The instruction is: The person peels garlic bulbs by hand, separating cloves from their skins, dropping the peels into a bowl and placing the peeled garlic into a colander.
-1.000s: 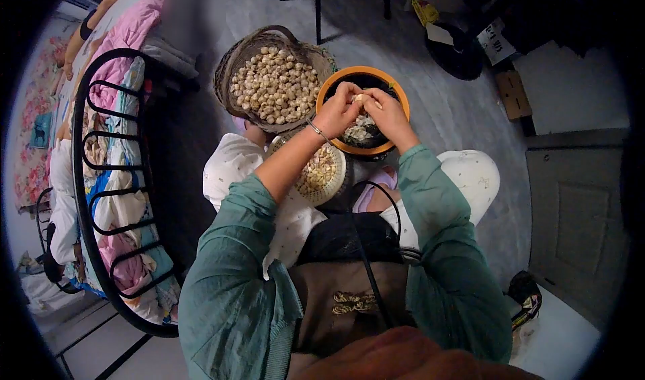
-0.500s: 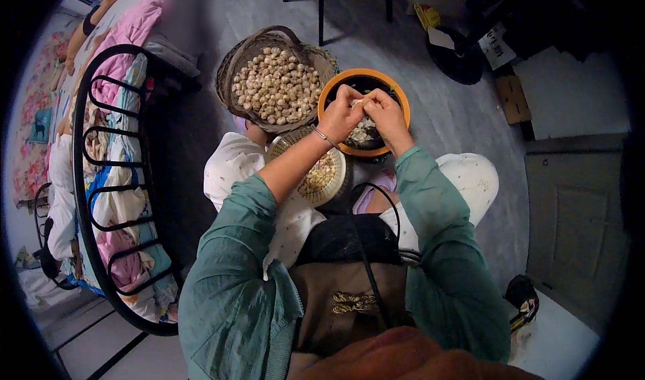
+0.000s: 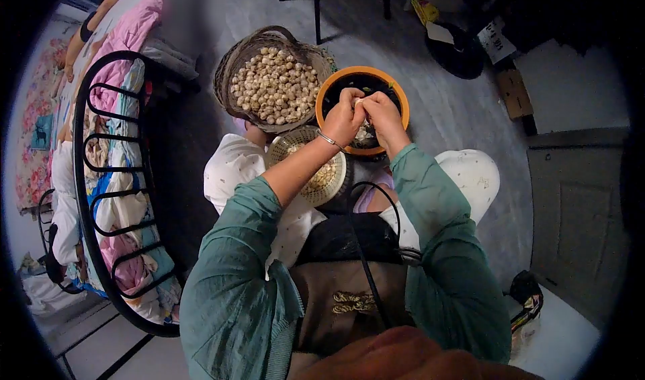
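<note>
My left hand point(image 3: 341, 121), with a bracelet at the wrist, is closed in a pinch over the orange-rimmed bucket point(image 3: 406, 106). My right hand point(image 3: 384, 116) meets it there, fingertips pressed together. Between them shows a small whitish piece of garlic point(image 3: 359, 103), mostly hidden by the fingers. Pale papery skins point(image 3: 365, 134) lie inside the dark bucket below. Left of the bucket, a wicker basket point(image 3: 226, 78) holds many whole garlic bulbs point(image 3: 277, 88). Beneath my left forearm stands a cream plastic colander point(image 3: 345, 172) with loose garlic cloves point(image 3: 327, 180).
A bed with a black metal rail point(image 3: 79, 158) and rumpled bedding stands on the left; part of another person shows at upper left. Dark stool legs point(image 3: 317, 11) rise at the top. A cardboard box point(image 3: 514, 92) and a grey door point(image 3: 574, 212) are on the right.
My hands stay pinched together over the bucket. The left hand has shifted slightly right and down, and the forearm now crosses more of the colander.
</note>
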